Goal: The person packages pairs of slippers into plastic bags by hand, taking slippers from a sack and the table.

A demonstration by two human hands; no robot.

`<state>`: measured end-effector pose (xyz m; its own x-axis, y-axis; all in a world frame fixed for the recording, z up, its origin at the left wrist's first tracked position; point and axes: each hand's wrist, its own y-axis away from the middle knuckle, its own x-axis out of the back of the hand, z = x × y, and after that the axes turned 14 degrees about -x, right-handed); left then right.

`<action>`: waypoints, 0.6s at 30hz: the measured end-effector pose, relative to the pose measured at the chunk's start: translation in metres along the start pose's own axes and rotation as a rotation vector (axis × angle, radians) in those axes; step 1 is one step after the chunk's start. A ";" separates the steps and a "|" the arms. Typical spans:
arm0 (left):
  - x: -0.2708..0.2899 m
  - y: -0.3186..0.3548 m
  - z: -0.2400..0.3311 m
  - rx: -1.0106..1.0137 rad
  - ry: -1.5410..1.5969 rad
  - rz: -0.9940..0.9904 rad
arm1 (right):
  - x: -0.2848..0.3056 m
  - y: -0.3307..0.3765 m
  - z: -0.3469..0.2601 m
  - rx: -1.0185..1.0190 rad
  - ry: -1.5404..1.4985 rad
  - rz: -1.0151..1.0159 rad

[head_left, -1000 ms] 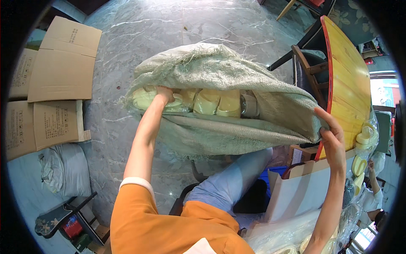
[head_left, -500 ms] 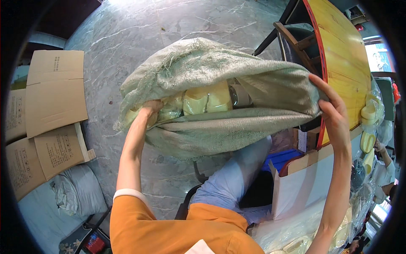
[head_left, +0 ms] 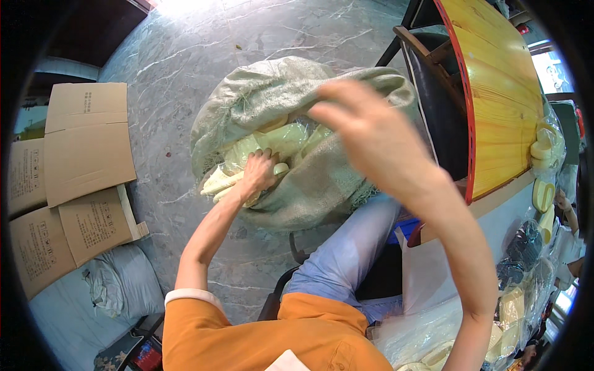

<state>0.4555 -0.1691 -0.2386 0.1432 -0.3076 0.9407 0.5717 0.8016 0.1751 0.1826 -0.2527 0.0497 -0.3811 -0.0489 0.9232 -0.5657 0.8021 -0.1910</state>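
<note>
A woven beige sack (head_left: 328, 179) with frayed edges sits on the floor in front of me, its mouth spread wide. Inside lie pale yellow, slipper-like pieces (head_left: 219, 183) wrapped in clear plastic (head_left: 281, 141). My left hand (head_left: 258, 170) reaches into the near left of the mouth, fingers curled round a wrapped bundle. Over the sack's right side hangs my right hand (head_left: 365, 127), blurred by motion, thumb and forefinger apart and nothing seen between them. Whether its fingertips touch the sack's rim I cannot tell.
Flattened cardboard boxes (head_left: 90, 148) lean at the left, above a stuffed white sack (head_left: 133, 281). A yellow wooden table (head_left: 501, 93) with a dark chair (head_left: 436, 111) stands at the right. Bagged yellow pieces (head_left: 510, 309) lie lower right; another person's hand (head_left: 562, 201) shows at the far right.
My right hand has let go of the sack's right end and swung left over it. The stretched mouth has slumped and rounded. My left hand has moved right and slightly down with the wrapped pieces.
</note>
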 end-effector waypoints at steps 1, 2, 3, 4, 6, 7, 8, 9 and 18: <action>-0.002 -0.002 0.003 0.017 0.012 0.037 | -0.024 -0.002 -0.011 -0.020 -0.077 -0.166; 0.000 0.005 0.002 0.013 0.032 0.065 | -0.055 -0.008 -0.020 -0.038 -0.170 -0.274; 0.001 0.004 0.005 0.009 0.034 0.067 | -0.083 -0.011 -0.022 -0.066 -0.245 -0.384; 0.002 0.000 0.008 0.007 0.047 0.055 | -0.112 -0.015 -0.018 -0.098 -0.216 -0.450; 0.005 -0.005 0.013 0.008 0.063 0.011 | -0.166 -0.009 -0.002 -0.287 -0.217 -0.568; 0.006 -0.008 0.016 0.001 0.064 0.015 | -0.189 -0.003 0.007 -0.446 -0.245 -0.614; 0.005 -0.006 0.017 0.017 0.073 0.024 | -0.210 0.006 0.015 -0.625 -0.157 -0.644; 0.004 -0.005 0.018 0.034 0.086 0.035 | -0.225 0.019 0.025 -0.802 -0.063 -0.672; -0.017 -0.001 0.009 0.085 0.110 0.039 | -0.296 0.106 0.035 -0.613 0.388 -0.540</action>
<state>0.4450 -0.1603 -0.2520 0.2540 -0.3263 0.9105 0.4944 0.8529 0.1677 0.2101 -0.1740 -0.2553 0.1593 -0.3960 0.9043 -0.0651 0.9098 0.4099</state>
